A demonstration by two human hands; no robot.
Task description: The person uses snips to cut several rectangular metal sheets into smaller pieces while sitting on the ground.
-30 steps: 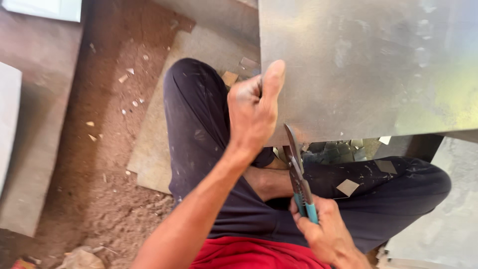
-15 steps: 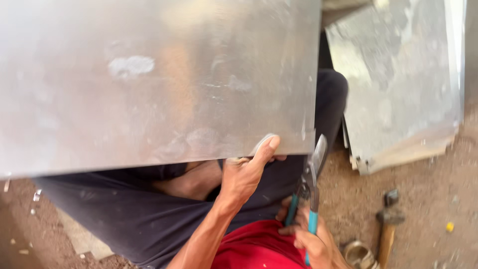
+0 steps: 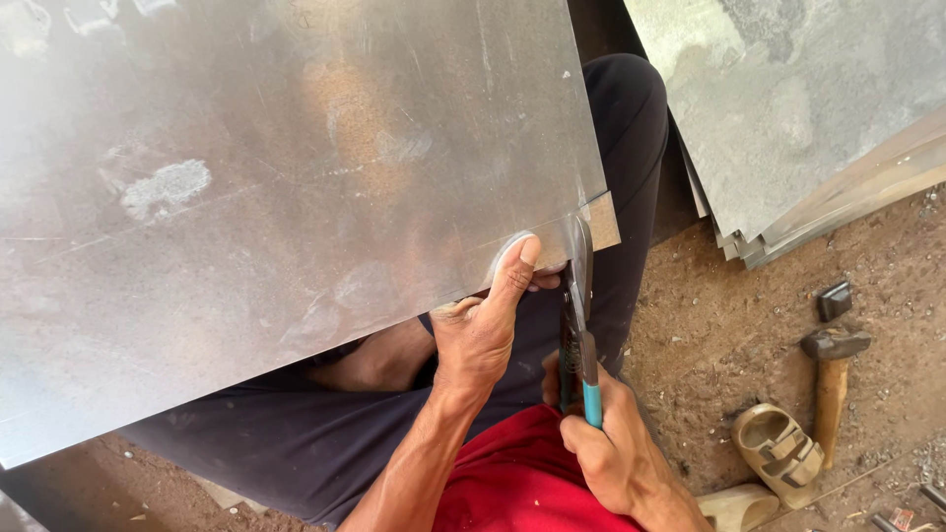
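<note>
Sheet: a large grey metal sheet lies across the seated person's lap, its near edge running left to right, its right corner at the cutting blades.
Left hand: fingers pinched on that near edge, thumb pressed flat on top, just left of the blades.
Right hand: fist wrapped round the blue handles of the tin snips.
Snips: long axis points away from the body, blades biting the edge beside the thumb.
Nearer hand: the left.
Aside: hammer and sandal on the dirt, well apart.
</note>
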